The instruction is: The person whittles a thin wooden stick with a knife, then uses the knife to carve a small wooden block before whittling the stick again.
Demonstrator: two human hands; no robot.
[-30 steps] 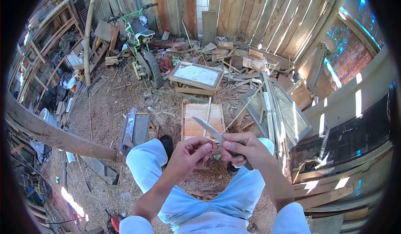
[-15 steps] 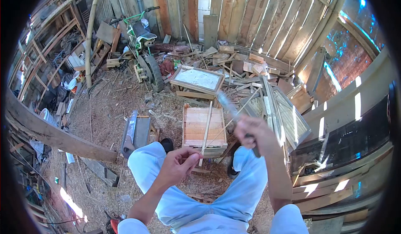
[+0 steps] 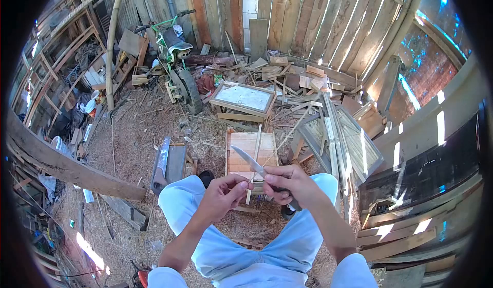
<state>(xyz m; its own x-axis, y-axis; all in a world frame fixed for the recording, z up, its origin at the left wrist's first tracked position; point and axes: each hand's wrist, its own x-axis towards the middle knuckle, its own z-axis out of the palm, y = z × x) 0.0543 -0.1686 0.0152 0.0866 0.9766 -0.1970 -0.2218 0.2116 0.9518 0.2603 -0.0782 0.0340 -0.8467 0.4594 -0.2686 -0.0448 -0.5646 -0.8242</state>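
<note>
My left hand (image 3: pixel 226 198) is closed, pinching the near end of a thin wooden strip (image 3: pixel 258 143). The strip slants up and away over a small wooden box (image 3: pixel 237 160) with a slatted top, standing between my knees. A knife (image 3: pixel 247 158) is gripped by its dark handle in my right hand (image 3: pixel 294 185). Its blade points up and to the left, crossing over the strip. Both hands are close together above my lap, near the strip's lower end. Whether the blade touches the strip, I cannot tell.
Left of the box, a handsaw (image 3: pixel 162 159) lies on a low bench (image 3: pixel 177 160). Beyond is a framed panel (image 3: pixel 241 97) before a heap of wood scraps (image 3: pixel 303 80). A small motorbike (image 3: pixel 174 49) stands at the back. Boards (image 3: pixel 341 139) lean at right.
My right hand has brought the knife down and left, from out at the right to beside my left hand. The left hand keeps its pinch on the strip, almost unmoved.
</note>
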